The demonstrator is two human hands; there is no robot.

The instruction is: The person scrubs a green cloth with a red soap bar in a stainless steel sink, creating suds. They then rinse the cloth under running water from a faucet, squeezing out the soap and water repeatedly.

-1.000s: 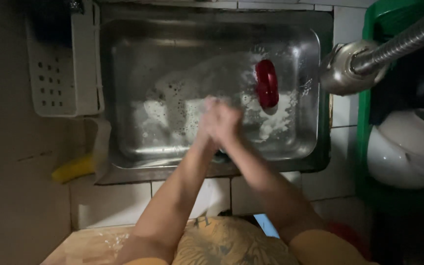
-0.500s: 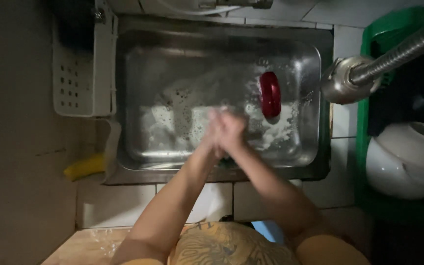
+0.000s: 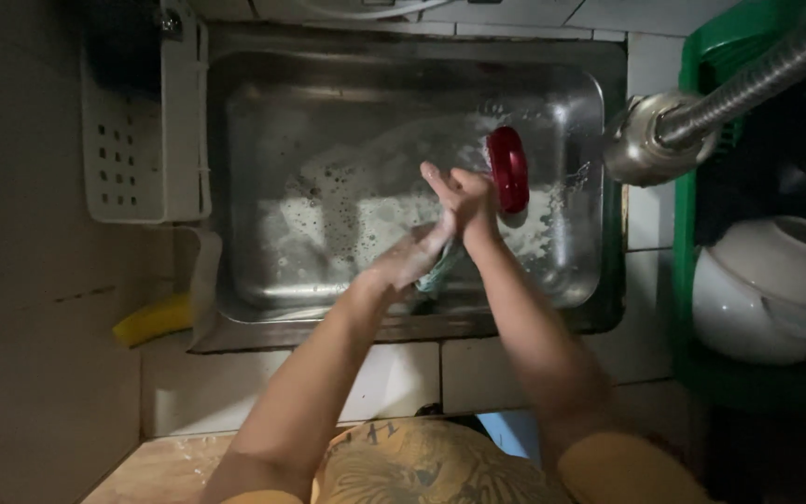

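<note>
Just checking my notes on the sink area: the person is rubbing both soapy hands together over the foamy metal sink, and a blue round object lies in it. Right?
Not quite: in the head view the round object is red, not blue. The rest holds: left hand and right hand meet, soapy, over the foamy metal sink.

Basket left of sink, bowl right
</note>
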